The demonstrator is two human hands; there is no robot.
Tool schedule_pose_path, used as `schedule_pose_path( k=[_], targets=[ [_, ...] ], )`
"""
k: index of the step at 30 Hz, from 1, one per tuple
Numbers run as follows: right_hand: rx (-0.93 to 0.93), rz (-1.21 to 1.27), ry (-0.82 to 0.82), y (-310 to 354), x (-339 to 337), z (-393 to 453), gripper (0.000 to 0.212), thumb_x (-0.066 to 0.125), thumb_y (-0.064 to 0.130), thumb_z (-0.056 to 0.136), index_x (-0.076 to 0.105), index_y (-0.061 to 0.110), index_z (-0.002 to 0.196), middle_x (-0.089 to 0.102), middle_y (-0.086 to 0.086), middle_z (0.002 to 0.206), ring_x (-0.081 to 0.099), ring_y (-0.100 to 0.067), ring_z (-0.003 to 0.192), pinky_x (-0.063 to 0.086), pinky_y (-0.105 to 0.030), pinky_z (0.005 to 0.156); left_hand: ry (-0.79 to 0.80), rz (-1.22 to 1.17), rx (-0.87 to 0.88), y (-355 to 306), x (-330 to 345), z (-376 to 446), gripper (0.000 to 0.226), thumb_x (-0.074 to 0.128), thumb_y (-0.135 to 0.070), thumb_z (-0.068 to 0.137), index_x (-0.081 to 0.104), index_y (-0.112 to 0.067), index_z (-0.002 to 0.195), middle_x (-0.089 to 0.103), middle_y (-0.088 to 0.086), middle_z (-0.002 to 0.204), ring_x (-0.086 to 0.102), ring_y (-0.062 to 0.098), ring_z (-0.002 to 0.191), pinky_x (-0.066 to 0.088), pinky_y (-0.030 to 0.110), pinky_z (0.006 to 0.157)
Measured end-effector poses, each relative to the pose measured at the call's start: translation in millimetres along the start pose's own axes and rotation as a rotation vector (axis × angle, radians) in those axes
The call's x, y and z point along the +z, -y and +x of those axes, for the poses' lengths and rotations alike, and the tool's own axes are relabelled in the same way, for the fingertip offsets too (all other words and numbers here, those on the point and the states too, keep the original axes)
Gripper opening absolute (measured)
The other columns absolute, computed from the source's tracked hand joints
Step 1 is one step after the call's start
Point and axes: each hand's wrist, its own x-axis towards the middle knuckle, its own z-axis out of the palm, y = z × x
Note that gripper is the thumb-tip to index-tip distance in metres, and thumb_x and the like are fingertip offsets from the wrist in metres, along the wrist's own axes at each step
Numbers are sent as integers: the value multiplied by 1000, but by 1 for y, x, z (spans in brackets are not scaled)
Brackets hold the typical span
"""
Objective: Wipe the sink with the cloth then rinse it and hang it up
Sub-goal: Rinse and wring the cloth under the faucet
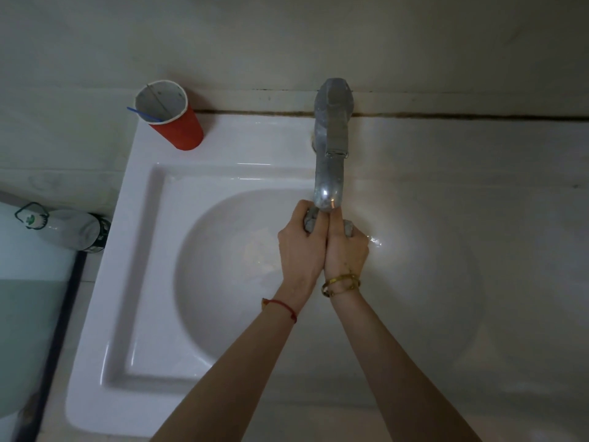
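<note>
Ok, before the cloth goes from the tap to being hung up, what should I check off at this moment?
1. Cloth held by both hands: ok, left hand and right hand grip it, bunched.
2. Cloth under the tap spout: ok.
3. Water running: cannot tell.
4. Cloth rinsed clean: cannot tell, mostly hidden.
5. Sink basin wiped: cannot tell; a pale patch shows near the middle.
6. Hanging place in view: not ok, none visible.

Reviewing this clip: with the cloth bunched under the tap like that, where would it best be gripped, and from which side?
Probably as now: the left hand and right hand each grip one end of the grey cloth, coming from the near side. It is wadded small beneath the faucet spout, which blocks the far side.
</note>
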Motion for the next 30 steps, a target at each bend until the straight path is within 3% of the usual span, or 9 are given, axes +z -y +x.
schedule_pose_path(
  k=[3, 6, 10, 15, 20, 23, 25, 28, 30],
  targets=[
    [-12, 2, 10, -1, 1, 3, 58, 59, 24, 91, 34, 25, 39, 37, 12, 37, 36, -5, 42, 34, -22, 46, 8, -73, -11, -1, -1, -1, 22, 57, -22, 99, 55, -9, 81, 54, -2, 64, 50, 5, 60, 48, 28, 60],
    [-44, -2, 33, -5, 0, 5, 57, 53, 7, 87, 31, 26, 38, 35, 10, 39, 33, -7, 45, 31, -25, 50, -15, -111, -67, -1, 1, -2, 32, 56, -13, 96, 45, -10, 66, 42, -4, 57, 39, 5, 55, 38, 22, 55],
    [-115, -21, 83, -9, -3, 4, 54, 50, 0, 86, 30, 23, 41, 37, 8, 41, 35, -7, 45, 32, -25, 49, -52, -93, -130, 1, 2, -3, 34, 56, -5, 89, 41, -9, 58, 36, 1, 54, 33, 8, 53, 32, 23, 51],
    [-206, -57, 132, -10, -7, 2, 37, 45, 18, 76, 29, 21, 43, 32, 13, 38, 33, -3, 38, 27, -16, 41, 3, -49, -173, 4, 1, -2, 38, 54, -4, 88, 37, -11, 55, 33, -1, 51, 32, 9, 51, 31, 24, 49],
    [-285, -63, 141, -15, -13, 0, 36, 44, 17, 83, 32, 19, 49, 35, 6, 44, 35, -5, 41, 28, -16, 42, 49, -5, -115, 4, 0, -3, 36, 51, -3, 89, 36, -11, 56, 32, 0, 52, 29, 8, 50, 30, 24, 50],
    [-279, -132, 181, -15, -21, 0, 21, 49, 22, 93, 50, 12, 75, 49, -5, 53, 46, -7, 47, 42, -24, 45, 61, 30, -73, 6, -2, -5, 34, 48, -7, 93, 40, -12, 61, 39, -2, 54, 34, 4, 50, 35, 27, 53],
    [-220, -183, 156, -14, -24, 1, 15, 57, 30, 92, 53, 16, 89, 58, 2, 62, 55, -6, 54, 49, -27, 53, 63, 29, -36, 8, -3, -7, 28, 47, -13, 98, 48, -12, 71, 49, -2, 59, 43, 3, 53, 42, 28, 56],
    [-88, -158, 73, -13, -21, -1, 31, 65, 40, 86, 52, 17, 69, 56, 6, 61, 52, -6, 54, 49, -25, 57, 35, 21, 26, 6, -1, -11, 16, 48, -17, 101, 56, -12, 88, 59, 1, 66, 52, 4, 58, 47, 24, 58],
    [-63, -171, -11, -13, -16, -3, 41, 64, 42, 86, 47, 17, 59, 51, 3, 55, 48, -8, 51, 44, -24, 52, 15, -27, 15, 4, 3, -13, 21, 50, -16, 100, 54, -13, 80, 52, -6, 61, 47, 3, 56, 43, 19, 56]
  ],
)
